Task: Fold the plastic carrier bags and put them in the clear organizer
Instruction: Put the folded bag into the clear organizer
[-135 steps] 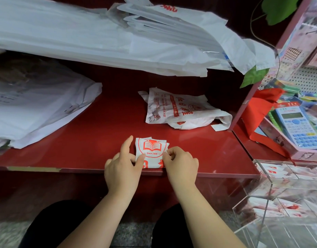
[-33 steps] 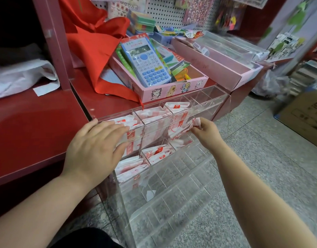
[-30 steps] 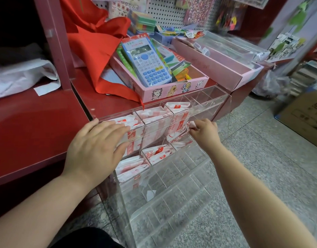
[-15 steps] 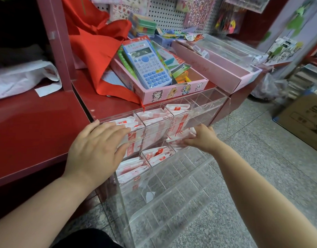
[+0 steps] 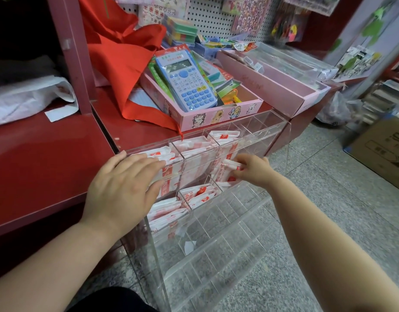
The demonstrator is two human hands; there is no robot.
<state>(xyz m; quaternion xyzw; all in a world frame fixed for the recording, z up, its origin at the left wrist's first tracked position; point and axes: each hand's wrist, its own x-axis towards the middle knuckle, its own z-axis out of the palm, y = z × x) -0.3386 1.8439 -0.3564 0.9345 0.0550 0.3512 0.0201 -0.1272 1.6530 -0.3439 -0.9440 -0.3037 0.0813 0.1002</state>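
The clear organizer (image 5: 257,129) stands on the floor against the red shelf, tiered, with several compartments full of folded white-and-red carrier bags (image 5: 194,147). My left hand (image 5: 124,188) lies flat with straight fingers on the organizer's upper left corner. My right hand (image 5: 250,170) pinches a folded bag (image 5: 230,164) at the mouth of a second-tier compartment on the right. The lower tiers hold nothing but a scrap of paper. An unfolded white bag (image 5: 25,97) lies on the red shelf at the left.
A pink box (image 5: 216,118) with a blue calculator (image 5: 187,82) sits on the shelf just behind the organizer, beside red cloth (image 5: 124,64). A long pink tray (image 5: 272,84) lies to the right. A cardboard box (image 5: 385,149) stands on the speckled floor at far right.
I have turned from folding a bag on the red shelf to the organizer. Over the last second my right hand has worked the folded bag down into a second-tier compartment; my left hand has stayed put.
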